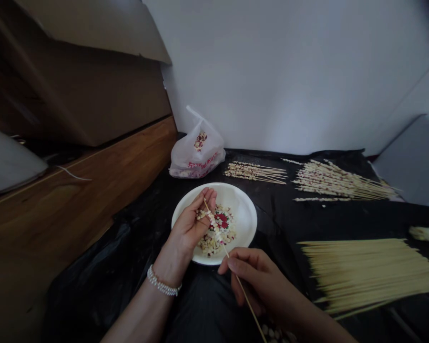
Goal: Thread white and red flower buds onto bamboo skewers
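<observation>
My left hand (pixel 192 221) hovers palm-up over a white plate (pixel 243 205), fingers curled round a few small pale kernels. My right hand (pixel 254 278) pinches a thin wooden skewer (pixel 232 267) near its middle. The skewer's tip points up-left into the left hand, and several kernels are threaded along its upper part. The plate holds a heap of pale and red kernels (pixel 218 233). A beaded bracelet (pixel 162 285) circles my left wrist.
A bundle of bare skewers (pixel 372 274) lies at right on black plastic sheeting (pixel 128 267). Two piles of filled skewers (pixel 257 171) (pixel 338 183) lie behind. A white plastic bag (pixel 196 155) stands by the wall. Wooden boards and a cardboard box (pixel 93 81) flank the left.
</observation>
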The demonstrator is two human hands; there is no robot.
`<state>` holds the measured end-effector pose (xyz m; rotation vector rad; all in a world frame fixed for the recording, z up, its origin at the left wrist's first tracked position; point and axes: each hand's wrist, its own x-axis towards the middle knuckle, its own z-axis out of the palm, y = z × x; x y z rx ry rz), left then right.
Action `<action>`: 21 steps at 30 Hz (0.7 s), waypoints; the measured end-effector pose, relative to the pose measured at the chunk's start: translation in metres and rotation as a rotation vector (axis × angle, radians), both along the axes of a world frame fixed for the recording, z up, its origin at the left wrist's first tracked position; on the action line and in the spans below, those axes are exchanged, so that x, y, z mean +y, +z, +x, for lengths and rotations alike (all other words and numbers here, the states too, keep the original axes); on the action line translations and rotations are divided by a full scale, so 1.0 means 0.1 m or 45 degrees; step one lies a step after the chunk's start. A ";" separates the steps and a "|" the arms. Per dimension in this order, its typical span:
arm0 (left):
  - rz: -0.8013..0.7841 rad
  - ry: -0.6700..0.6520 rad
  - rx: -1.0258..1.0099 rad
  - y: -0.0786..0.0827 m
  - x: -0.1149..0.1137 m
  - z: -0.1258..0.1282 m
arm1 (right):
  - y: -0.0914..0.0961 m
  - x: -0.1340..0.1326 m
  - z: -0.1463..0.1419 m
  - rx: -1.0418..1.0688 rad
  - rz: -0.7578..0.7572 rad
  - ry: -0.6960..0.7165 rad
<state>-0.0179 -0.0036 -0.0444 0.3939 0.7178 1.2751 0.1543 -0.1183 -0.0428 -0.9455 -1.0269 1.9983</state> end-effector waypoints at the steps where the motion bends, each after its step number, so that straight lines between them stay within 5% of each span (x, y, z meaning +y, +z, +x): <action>1: -0.045 0.004 -0.026 0.04 0.00 0.02 | 0.00 0.00 0.00 -0.007 0.002 -0.003; 4: -0.015 -0.007 0.012 0.04 0.00 0.02 | -0.01 0.00 0.00 -0.017 0.008 -0.006; 9: 0.445 -0.076 0.533 -0.13 -0.02 -0.03 | -0.03 0.00 0.00 -0.015 0.018 -0.003; 17: 0.600 -0.131 0.813 0.01 -0.27 -0.11 | 0.00 0.01 0.00 -0.024 0.007 0.003; 21: 0.593 -0.152 0.758 -0.08 -0.19 -0.10 | -0.01 0.02 0.00 -0.030 -0.001 0.005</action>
